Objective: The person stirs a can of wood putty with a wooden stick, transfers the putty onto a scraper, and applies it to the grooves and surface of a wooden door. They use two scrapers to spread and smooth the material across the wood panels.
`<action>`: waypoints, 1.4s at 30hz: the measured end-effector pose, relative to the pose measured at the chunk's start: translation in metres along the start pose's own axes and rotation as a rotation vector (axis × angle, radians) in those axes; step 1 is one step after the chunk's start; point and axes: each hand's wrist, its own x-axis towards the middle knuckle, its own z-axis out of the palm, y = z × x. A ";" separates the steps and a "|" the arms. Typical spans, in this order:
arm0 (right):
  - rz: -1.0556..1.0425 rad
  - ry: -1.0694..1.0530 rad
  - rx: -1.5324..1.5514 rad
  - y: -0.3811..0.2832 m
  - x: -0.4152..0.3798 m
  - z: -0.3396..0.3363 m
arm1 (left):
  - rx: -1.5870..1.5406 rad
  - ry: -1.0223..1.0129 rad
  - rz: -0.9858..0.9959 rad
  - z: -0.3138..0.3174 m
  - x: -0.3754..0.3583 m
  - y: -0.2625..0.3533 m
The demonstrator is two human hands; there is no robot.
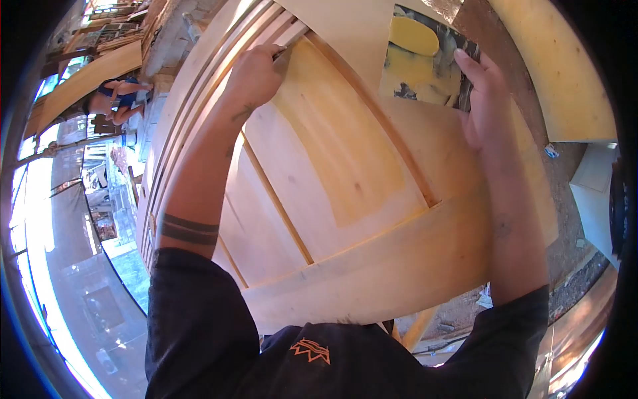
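My left hand (pixel 256 76) is closed around a putty knife (pixel 282 62), whose grey blade meets the top of a recessed wooden panel (pixel 352 159). Its handle is hidden in my fingers. Yellowish putty is smeared in a broad band down that panel. On the right, my right hand (pixel 482 86) grips a flat, dark-stained board (pixel 425 83), thumb on its face and fingers behind it. A thick lump of yellow putty (pixel 413 36) sits on the board, with thinner smears below.
Wooden strips (pixel 432 186) divide the pale workpiece, and several parallel slats (pixel 219 53) run along its left side. At far left, another person (pixel 119 100) crouches near stacked timber. A plywood sheet (pixel 551 66) stands at the right, beside a white box-like piece (pixel 595 193).
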 end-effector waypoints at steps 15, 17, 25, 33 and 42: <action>-0.013 -0.031 -0.075 0.005 -0.001 0.002 | -0.167 -0.022 0.144 -0.041 -0.061 0.017; 0.002 -0.001 -0.060 0.005 -0.002 0.002 | -0.108 -0.087 0.014 -0.050 -0.023 0.004; -0.038 0.000 -0.073 0.001 -0.002 0.008 | -0.254 -0.283 -0.008 -0.028 0.041 -0.037; -0.050 -0.011 -0.207 0.005 0.004 0.001 | -0.436 -0.436 -0.142 -0.037 0.050 -0.031; -0.040 -0.032 0.001 0.006 0.000 0.003 | -0.329 -0.324 0.163 -0.005 -0.127 0.084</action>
